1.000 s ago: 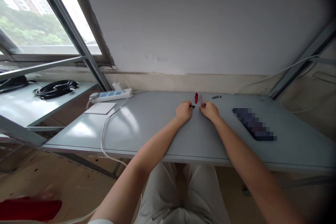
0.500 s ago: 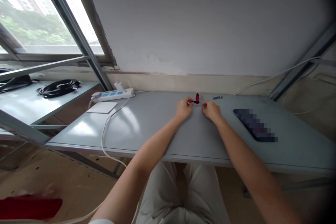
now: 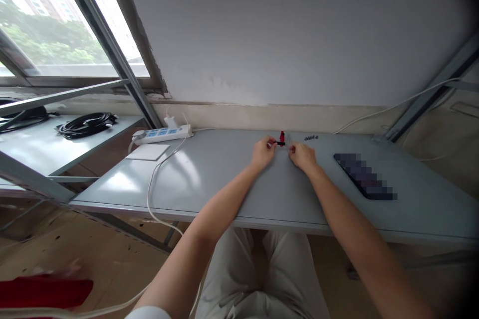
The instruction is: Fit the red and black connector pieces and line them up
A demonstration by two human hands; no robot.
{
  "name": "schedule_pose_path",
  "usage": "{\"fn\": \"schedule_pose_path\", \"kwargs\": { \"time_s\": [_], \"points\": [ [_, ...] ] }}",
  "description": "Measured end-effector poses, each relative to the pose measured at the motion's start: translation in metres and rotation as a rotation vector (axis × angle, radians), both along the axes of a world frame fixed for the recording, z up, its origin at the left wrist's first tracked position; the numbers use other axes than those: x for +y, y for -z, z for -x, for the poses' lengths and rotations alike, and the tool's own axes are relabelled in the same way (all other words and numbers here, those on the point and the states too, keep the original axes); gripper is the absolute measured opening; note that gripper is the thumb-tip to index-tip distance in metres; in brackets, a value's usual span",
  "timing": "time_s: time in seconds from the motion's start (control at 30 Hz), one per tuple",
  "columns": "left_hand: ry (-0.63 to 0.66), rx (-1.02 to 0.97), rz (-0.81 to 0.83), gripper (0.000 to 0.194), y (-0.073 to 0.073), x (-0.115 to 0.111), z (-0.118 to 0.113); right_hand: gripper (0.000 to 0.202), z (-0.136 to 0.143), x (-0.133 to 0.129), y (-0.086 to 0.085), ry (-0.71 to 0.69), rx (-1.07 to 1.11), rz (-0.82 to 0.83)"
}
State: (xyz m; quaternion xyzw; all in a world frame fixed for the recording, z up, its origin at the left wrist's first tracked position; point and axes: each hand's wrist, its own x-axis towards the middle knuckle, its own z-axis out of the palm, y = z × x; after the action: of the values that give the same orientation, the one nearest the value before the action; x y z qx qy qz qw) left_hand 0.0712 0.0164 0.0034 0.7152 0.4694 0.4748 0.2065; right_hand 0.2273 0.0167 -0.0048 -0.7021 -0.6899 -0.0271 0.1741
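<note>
Near the back of the grey table, my left hand (image 3: 264, 152) is closed in a pinch on a thin black rod-like piece (image 3: 280, 143) pointing to the right. A small red piece (image 3: 282, 135) sits right behind the black one; whether they are joined I cannot tell. Just to the right, my right hand (image 3: 303, 156) is closed, thumb and finger pinching a small see-through piece (image 3: 288, 139), blurred and hard to make out. Several small dark parts (image 3: 311, 138) lie in a row behind the right hand.
A pixelated dark phone-like slab (image 3: 364, 177) lies right of my right arm. On the left are a white power strip (image 3: 164, 133), a white flat square (image 3: 148, 152) and a white cable (image 3: 150, 187) over the table edge. A black cable coil (image 3: 88, 124) rests on the neighbouring table.
Both hands stay in nearly the same place, still pinching. The right fingertips have drawn very slightly away from the black piece. The whole view has shifted a little.
</note>
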Motion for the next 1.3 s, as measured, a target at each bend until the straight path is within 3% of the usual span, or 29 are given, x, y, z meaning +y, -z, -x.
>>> {"fn": "schedule_pose_path", "kwargs": {
  "time_s": [0.37, 0.53, 0.73, 0.87, 1.13, 1.3],
  "points": [
    [0.094, -0.033, -0.010, 0.017, -0.005, -0.002, 0.000, 0.017, 0.001, 0.000, -0.002, -0.004, -0.002, -0.037],
    [0.073, -0.041, -0.024, 0.016, -0.006, -0.001, 0.000, 0.017, 0.004, -0.001, -0.001, -0.045, -0.024, -0.069],
    [0.051, -0.057, 0.113, 0.014, -0.006, 0.001, 0.004, 0.015, 0.006, 0.000, 0.001, -0.082, 0.087, -0.116],
    [0.073, -0.044, 0.148, 0.012, -0.001, 0.005, 0.003, 0.017, 0.009, -0.001, -0.001, -0.178, 0.115, -0.185],
    [0.136, -0.371, 0.420, 0.022, -0.008, 0.004, 0.007, 0.017, 0.017, -0.003, 0.000, -0.277, 0.252, -0.239],
    [0.088, -0.303, 0.356, 0.026, -0.009, 0.005, 0.010, 0.017, 0.022, -0.002, 0.004, -0.279, 0.366, -0.221]
  ]
}}
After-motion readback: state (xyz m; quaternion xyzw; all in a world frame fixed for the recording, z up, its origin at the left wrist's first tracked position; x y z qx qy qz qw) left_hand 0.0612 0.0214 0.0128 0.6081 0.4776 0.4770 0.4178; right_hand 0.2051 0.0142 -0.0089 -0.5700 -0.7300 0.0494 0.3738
